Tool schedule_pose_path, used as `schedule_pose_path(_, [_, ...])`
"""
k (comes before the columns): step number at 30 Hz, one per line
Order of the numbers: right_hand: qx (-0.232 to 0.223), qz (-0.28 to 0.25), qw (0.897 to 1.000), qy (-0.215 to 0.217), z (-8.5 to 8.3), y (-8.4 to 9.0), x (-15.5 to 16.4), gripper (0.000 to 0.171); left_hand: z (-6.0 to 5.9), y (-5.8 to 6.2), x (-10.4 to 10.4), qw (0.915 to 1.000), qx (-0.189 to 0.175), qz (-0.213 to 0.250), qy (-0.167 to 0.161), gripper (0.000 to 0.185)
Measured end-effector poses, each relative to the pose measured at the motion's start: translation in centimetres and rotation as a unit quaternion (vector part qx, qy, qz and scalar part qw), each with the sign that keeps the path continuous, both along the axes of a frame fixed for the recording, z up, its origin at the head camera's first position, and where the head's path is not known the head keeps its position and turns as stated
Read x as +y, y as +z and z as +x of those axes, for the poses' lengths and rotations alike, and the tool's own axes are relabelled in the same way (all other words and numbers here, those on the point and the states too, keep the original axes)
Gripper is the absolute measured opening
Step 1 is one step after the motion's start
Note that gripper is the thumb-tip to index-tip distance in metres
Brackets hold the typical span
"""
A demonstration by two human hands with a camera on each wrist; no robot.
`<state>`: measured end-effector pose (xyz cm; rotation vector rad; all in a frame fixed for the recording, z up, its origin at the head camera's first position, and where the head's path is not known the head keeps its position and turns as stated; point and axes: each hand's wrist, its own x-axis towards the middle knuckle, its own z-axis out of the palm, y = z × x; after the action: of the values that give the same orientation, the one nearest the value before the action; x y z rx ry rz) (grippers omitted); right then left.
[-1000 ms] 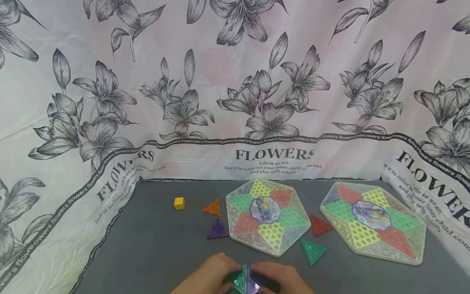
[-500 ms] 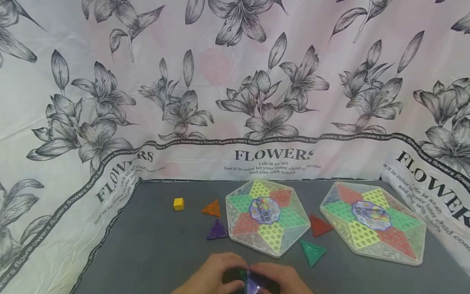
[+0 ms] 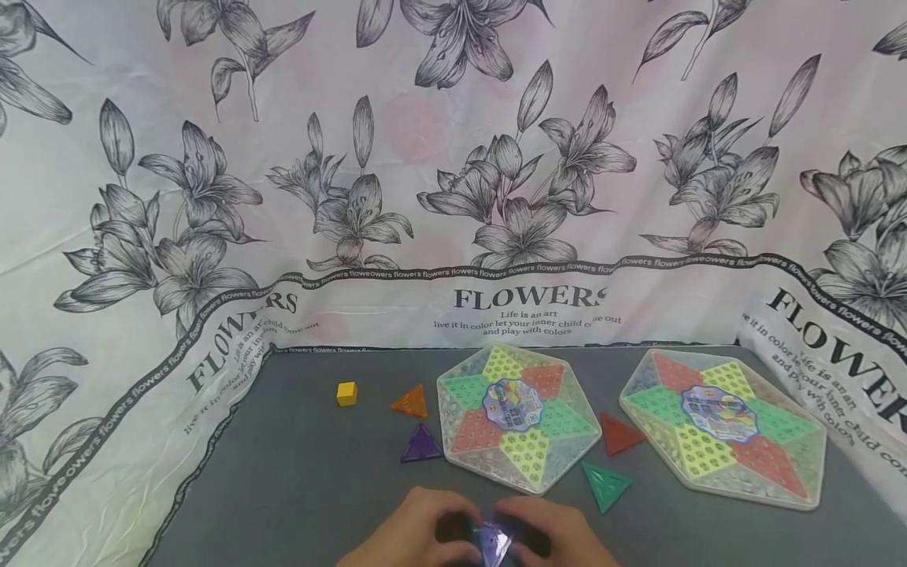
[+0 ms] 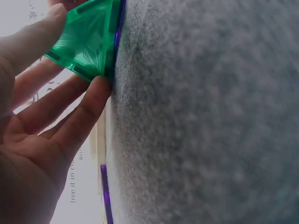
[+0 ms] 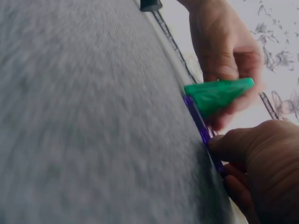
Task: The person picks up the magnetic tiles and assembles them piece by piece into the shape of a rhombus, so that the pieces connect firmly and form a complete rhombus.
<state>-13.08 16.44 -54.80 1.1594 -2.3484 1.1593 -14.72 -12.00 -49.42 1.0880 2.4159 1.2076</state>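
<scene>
At the near edge of the head view, my left hand (image 3: pixel 418 529) and right hand (image 3: pixel 556 535) meet around two translucent triangular tiles. The left hand pinches a green triangular tile (image 4: pixel 86 39) between thumb and fingers, and this tile stands up from the table in the left wrist view. My right hand (image 5: pixel 264 156) pinches a purple triangular tile (image 5: pixel 200 120) by its edge, low against the grey surface. One edge of the green tile meets the purple tile. From the head, the purple tile shows between the hands, while the green one is mostly hidden by fingers.
Ahead lie two hexagonal boxes (image 3: pixel 460 468) (image 3: pixel 786 480) with star patterns. Loose triangular tiles surround the nearer box: orange (image 3: pixel 411 402), purple (image 3: pixel 421 443), red (image 3: pixel 620 434) and green (image 3: pixel 605 484). A yellow cube (image 3: pixel 346 394) sits farther left. Flowered cloth (image 3: pixel 397 307) encloses the grey table.
The two tiles stood side by side between the hands, both plainly visible. Now the purple face shows more flatly and fingers cover most of the green. My right hand has shifted slightly right.
</scene>
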Motion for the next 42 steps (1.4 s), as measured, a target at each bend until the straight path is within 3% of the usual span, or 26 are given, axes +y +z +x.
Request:
schedule_pose_path(5, [0.046,0.004,0.999,-0.015,0.1,-0.1,0.8,0.056,0.1,0.2,0.3,0.9987,-0.001,-0.047,0.018,0.019])
schedule_pose_path(7, [0.061,0.005,0.998,-0.014,0.3,-0.1,1.1,0.052,0.1,0.1,0.4,0.9972,0.026,-0.064,0.028,0.019])
schedule_pose_path(8, [0.065,0.005,0.998,-0.015,0.4,0.0,1.2,0.050,0.1,-0.3,0.5,0.9954,0.064,-0.066,0.024,0.018])
schedule_pose_path(10, [0.059,0.006,0.998,-0.014,0.8,0.2,1.5,0.050,0.2,-0.5,0.8,0.9916,0.099,-0.077,0.032,0.017])
schedule_pose_path(12, [0.042,0.008,0.999,-0.012,1.2,0.4,1.7,0.050,0.3,-0.6,1.3,0.9894,0.111,-0.083,0.043,0.015])
schedule_pose_path(14, [0.000,0.011,1.000,-0.009,1.6,0.7,1.9,0.049,0.5,-0.6,2.0,0.9902,0.091,-0.091,0.053,0.013])
schedule_pose_path(15, [-0.021,0.012,1.000,-0.009,1.8,0.8,1.9,0.048,0.7,-0.3,2.4,0.9917,0.053,-0.097,0.065,0.012])
schedule_pose_path(18, [-0.077,0.015,0.997,-0.014,2.2,1.1,1.8,0.041,0.6,-1.2,3.2,0.9926,-0.021,-0.092,0.077,0.008])
schedule_pose_path(20, [-0.086,0.017,0.996,-0.024,2.3,1.2,1.7,0.038,0.3,-2.3,3.4,0.9922,-0.052,-0.083,0.077,0.009])
schedule_pose_path(23, [-0.086,0.015,0.995,-0.039,2.5,1.0,1.6,0.036,-0.2,-4.3,3.5,0.9929,-0.062,-0.072,0.071,0.012])
schedule_pose_path(25, [-0.093,0.013,0.994,-0.047,2.6,0.9,1.7,0.035,-0.4,-5.2,3.4,0.9943,-0.048,-0.070,0.064,0.014])
schedule_pose_path(29, [-0.124,0.008,0.991,-0.046,2.7,0.7,1.8,0.032,-0.4,-5.5,3.5,0.9945,-0.079,-0.040,0.056,0.016])
schedule_pose_path(33, [-0.093,0.007,0.995,-0.044,2.4,0.2,1.9,0.028,0.7,-1.8,3.8,0.9892,-0.132,-0.027,0.057,0.016])
schedule_pose_path(36, [-0.080,0.005,0.996,-0.041,2.3,0.0,1.8,0.023,1.2,1.0,3.3,0.9906,-0.127,-0.029,0.041,0.018])
schedule_pose_path(39, [-0.079,0.005,0.996,-0.030,2.2,0.0,1.9,0.018,0.6,1.5,2.1,0.9973,-0.062,-0.030,0.028,0.021])
schedule_pose_path(42, [-0.060,0.003,0.998,-0.021,2.1,-0.1,1.9,0.018,-0.2,1.8,0.5,0.9981,0.007,-0.013,0.060,0.023])
